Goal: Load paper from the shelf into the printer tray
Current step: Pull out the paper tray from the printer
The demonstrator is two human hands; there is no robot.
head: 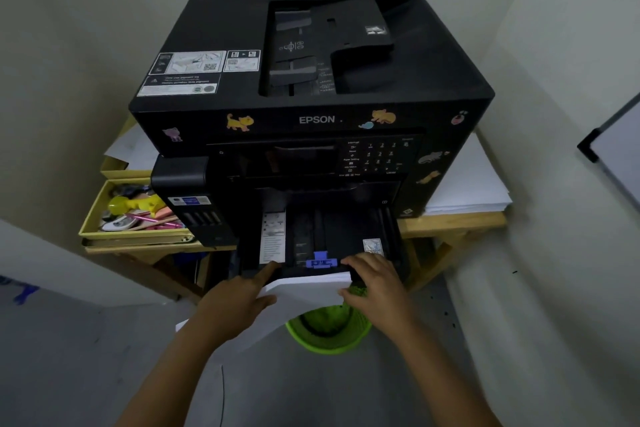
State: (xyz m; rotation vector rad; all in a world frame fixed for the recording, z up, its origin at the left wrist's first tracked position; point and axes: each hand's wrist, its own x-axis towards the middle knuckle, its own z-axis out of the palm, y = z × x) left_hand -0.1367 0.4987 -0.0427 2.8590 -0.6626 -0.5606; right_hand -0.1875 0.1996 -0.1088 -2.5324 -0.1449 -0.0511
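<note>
A black Epson printer (311, 87) stands on a wooden table. Its paper tray (346, 232) is pulled out at the front, dark inside, with a blue paper guide (321, 262) at its near edge. A white stack of paper (304, 295) is held at the tray's front edge, its far end just over the rim. My left hand (239, 302) grips the stack's left side, thumb on top. On the stack's right side, my right hand (375, 288) holds it with fingers over the far corner.
A yellow box (104, 218) with pens and small items sits left of the printer. Loose white sheets (474, 184) lie on the wooden table (450, 224) at the right. A green basket (329, 333) stands on the floor under the paper. Walls close in on both sides.
</note>
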